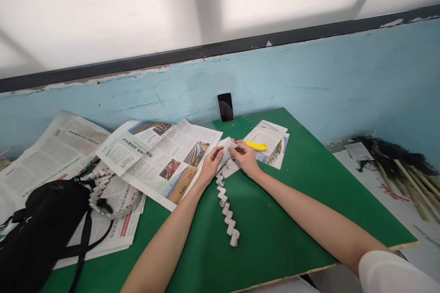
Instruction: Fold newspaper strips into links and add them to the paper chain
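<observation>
Paper chain (228, 214): zigzag on green table (278, 233), maybe touching newspaper piece (226, 151)
Left hand (211, 164): fingers pinching it
Right hand (246, 158): pinching too

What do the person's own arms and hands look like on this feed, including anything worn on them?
The left hand and right hand wear no gloves. The left forearm and right forearm are uncovered, with no watch or bracelet visible. A plain white sleeve shows near the right elbow; no left sleeve is in view.
</observation>
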{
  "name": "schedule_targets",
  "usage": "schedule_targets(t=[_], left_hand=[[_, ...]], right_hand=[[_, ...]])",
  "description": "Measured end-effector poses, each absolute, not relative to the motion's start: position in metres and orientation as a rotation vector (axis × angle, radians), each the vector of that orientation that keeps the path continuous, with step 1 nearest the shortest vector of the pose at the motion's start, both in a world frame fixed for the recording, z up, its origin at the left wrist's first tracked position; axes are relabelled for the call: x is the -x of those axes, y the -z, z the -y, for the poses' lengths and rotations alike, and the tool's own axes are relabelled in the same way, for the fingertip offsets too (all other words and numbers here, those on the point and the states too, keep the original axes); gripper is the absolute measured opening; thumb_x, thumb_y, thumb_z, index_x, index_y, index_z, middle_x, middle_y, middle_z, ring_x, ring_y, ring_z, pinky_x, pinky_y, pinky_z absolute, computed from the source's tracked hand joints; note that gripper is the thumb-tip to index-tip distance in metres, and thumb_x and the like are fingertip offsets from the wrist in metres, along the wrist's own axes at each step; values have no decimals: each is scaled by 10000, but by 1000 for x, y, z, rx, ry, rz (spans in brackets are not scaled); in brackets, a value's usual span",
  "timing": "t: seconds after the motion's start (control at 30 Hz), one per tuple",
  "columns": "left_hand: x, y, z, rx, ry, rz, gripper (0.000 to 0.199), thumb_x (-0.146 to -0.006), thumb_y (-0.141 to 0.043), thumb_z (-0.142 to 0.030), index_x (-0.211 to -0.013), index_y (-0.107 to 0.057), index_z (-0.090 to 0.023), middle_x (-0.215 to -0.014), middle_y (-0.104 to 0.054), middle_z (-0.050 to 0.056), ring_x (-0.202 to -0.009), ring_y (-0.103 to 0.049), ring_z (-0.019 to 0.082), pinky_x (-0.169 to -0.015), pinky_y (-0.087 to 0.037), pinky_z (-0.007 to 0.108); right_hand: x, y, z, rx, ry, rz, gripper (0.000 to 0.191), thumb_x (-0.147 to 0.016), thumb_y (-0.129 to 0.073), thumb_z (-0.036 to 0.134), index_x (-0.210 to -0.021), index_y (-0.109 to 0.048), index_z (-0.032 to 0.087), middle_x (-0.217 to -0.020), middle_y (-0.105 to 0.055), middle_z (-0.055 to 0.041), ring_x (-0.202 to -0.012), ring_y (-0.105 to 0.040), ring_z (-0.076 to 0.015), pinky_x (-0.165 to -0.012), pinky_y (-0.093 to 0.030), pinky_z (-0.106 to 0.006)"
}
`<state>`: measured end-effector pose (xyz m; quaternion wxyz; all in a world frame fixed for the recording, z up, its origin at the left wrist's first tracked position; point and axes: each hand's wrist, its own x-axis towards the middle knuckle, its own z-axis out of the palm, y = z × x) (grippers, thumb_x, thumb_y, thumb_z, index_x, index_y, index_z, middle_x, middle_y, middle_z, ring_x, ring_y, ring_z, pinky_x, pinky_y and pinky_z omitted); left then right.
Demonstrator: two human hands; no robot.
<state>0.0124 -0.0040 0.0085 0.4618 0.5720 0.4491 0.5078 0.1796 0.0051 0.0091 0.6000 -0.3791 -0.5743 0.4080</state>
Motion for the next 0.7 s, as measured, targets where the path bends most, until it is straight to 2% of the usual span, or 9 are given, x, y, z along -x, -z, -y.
schedule_targets(t=[0.13, 0.27, 0.33, 0.43, 0.7], left_hand=[[-10, -6, 0, -1288, -1285, -1121, 429, -783, -753, -522, -1016, -723, -163, -971, -730, 71, -847, -655, 190, -775, -510, 287], [-11, -6, 2, -1259, -1310, -1115, 390, -736, -798, -512, -851, -695, -153, -826, -707, 39, -741, -628, 158, -704, -496, 262], [-12, -6, 2, -1260, -1293, -1107, 391, -731, -804, -515, -817, -687, -152, -778, -700, 32, -695, -617, 149, -659, -480, 251], [-12, -3, 2, -1227, -1240, -1105, 412, -733, -800, -535, -823, -685, -150, -719, -701, 29, -614, -595, 137, -583, -439, 239], [-10, 1, 2, -1247, -1216, -1151, 438, -744, -788, -558, -817, -663, -145, -613, -667, 6, -496, -508, 96, -492, -339, 213]], right_hand=[[-180, -13, -4, 903, -930, 1308, 367, -852, -710, 446, -626, -555, 202, -893, -602, -70, -939, -594, -229, -746, -480, -311], [-179, -12, -4, 946, -1097, 1224, 355, -822, -723, 535, -755, -616, 203, -710, -616, -20, -656, -583, -181, -617, -475, -296], [-178, -10, -4, 954, -1180, 1181, 381, -797, -736, 568, -813, -639, 200, -661, -629, -8, -591, -585, -177, -576, -476, -292], [-178, -7, -4, 971, -1174, 1178, 411, -772, -752, 591, -766, -640, 195, -629, -641, -10, -577, -598, -179, -552, -473, -283], [-180, -5, -6, 1101, -1142, 1167, 488, -734, -761, 626, -626, -553, 197, -530, -568, 11, -482, -491, -130, -470, -340, -253]])
